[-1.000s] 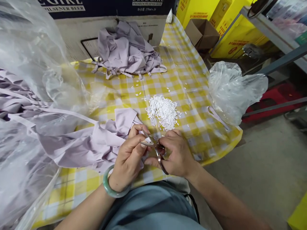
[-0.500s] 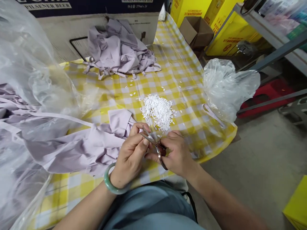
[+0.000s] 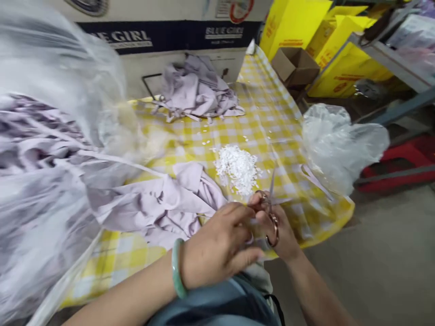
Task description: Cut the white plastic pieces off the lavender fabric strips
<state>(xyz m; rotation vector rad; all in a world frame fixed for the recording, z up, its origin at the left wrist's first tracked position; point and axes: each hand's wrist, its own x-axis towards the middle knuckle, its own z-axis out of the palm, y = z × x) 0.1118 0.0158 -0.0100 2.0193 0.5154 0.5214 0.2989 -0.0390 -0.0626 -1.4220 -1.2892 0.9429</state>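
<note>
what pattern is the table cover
The table cover is yellow-and-white check, clearest in the head view.

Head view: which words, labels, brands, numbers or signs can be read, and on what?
"BLUE GIRL": carton, dark band, right side.
"GIRL": same band, left; letters before it are partly hidden.
Too blurred to read: smaller lines beneath both, the carton's round marks, red print on the yellow packages.

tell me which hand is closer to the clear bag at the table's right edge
Right. The right hand, holding scissors, is below and left of the bag in view; the left hand is farther left.
</note>
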